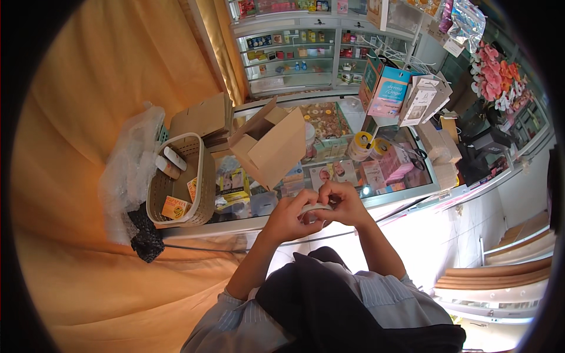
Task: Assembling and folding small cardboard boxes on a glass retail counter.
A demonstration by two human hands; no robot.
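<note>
Both hands meet in front of my chest, at the near edge of the glass counter. My left hand curls its fingers round one side of a pale, curved thing that looks like a roll of tape. From the other side my right hand grips the same roll, its fingertips bent over the top. The fingers cover much of it. Just beyond the hands stands a tilted brown cardboard box with its flaps up.
On the left of the glass counter stands a beige basket with bottles and small orange boxes. Bubble wrap lies beside it. Yellow-cored tape rolls, pink boxes and scissors are at the right.
</note>
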